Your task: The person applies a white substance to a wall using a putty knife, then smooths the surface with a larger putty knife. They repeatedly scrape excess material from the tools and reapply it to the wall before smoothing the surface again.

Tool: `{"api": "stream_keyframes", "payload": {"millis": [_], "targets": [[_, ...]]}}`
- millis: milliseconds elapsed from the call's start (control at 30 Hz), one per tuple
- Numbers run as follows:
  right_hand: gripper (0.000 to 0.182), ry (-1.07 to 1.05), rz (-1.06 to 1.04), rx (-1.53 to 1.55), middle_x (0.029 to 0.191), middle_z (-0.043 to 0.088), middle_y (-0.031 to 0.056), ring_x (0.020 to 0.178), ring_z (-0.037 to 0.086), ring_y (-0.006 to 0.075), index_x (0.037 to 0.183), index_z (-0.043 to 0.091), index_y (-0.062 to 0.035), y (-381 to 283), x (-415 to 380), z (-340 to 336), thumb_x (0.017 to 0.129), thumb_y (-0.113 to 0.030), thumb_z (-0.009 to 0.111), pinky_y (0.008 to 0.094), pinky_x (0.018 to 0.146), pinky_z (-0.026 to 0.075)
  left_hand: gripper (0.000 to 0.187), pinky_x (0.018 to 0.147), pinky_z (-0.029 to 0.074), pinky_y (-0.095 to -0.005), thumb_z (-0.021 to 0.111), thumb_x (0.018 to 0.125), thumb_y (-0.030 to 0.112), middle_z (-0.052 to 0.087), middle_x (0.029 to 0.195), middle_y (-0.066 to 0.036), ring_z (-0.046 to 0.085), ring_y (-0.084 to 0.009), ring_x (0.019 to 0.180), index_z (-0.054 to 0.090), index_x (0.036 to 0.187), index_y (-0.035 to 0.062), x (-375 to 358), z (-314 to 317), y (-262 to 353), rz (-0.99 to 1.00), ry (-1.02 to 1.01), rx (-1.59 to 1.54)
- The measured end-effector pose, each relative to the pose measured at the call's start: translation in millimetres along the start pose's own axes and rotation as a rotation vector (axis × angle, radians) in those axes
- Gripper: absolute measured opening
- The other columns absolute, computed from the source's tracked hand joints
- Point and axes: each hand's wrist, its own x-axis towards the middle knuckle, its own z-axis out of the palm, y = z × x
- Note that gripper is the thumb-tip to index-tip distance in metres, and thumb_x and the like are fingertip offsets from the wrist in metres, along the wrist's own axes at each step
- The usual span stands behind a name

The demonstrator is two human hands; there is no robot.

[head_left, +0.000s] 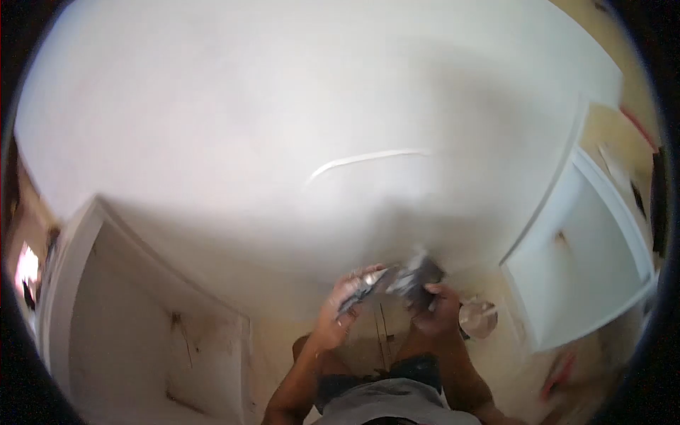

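Left hand (345, 303) grips a flat bladed tool, prob. a putty knife (363, 289), fingers curled round the handle, blade angled up and to the right. Right hand (433, 312) is closed round a dark, smeared scraper or similar tool (418, 275), held just right of the knife; the two tools meet or nearly meet in front of the chest, blur makes it hard to say which. Looks like one blade is being wiped or loaded off the other, w/ grey filler on both.

Wall (283, 127) ahead is big, white, mostly smooth; one thin pale curved streak (368, 159) shows high up, centre-right. My read: the broad skim is largely done, touch-up and that streak are left. No tool is on the wall at this moment.

Near right of the hands, low down, sits a round container (480, 319), contents unclear. White door frame (78, 255) at left, white door or panel (588, 255) at right. Floor (368, 340) below is pale and stained.
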Motion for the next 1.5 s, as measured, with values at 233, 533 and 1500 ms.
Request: {"api": "stream_keyframes", "payload": {"millis": [233,533,1500], "targets": [[0.040,0.028,-0.164,0.225,0.104,0.064,0.0090,0.095,0.063,0.0179,0.112,0.057,-0.0058,-17.8,-35.5,-46.8,0.077,-0.001,0.076,0.0351,0.083,0.053,0.046,0.105,0.041,-0.0509,0.049,0.094,-0.006,0.049,0.140,-0.018,0.046,-0.0326,0.133,0.058,0.129,0.0224,27.9,52.9,22.4,-0.055,-0.545,0.604],[0.040,0.620,-0.034,-0.418,0.098,0.069,0.0177,0.090,0.065,0.0290,0.120,0.057,0.0064,-109.9,147.6,-177.2,0.090,-0.020,0.057,0.0373,0.085,0.048,0.064,0.112,0.035,-0.0431,0.058,0.074,-0.009,0.048,0.142,-0.015,0.043,-0.0339,0.134,0.057,0.134,0.0143,-13.1,25.4,-30.5,-0.101,-0.775,0.810],[0.045,0.334,-0.846,-1.058,0.106,0.055,0.0196,0.085,0.053,0.0263,0.119,0.056,0.0119,-194.8,153.8,227.8,0.079,-0.009,0.059,0.0310,0.073,0.052,0.061,0.111,0.036,-0.0421,0.046,0.081,-0.014,0.047,0.142,-0.018,0.048,-0.0356,0.130,0.053,0.137,0.0092,-106.4,-99.6,-35.1,-0.066,-0.328,0.724]]}}
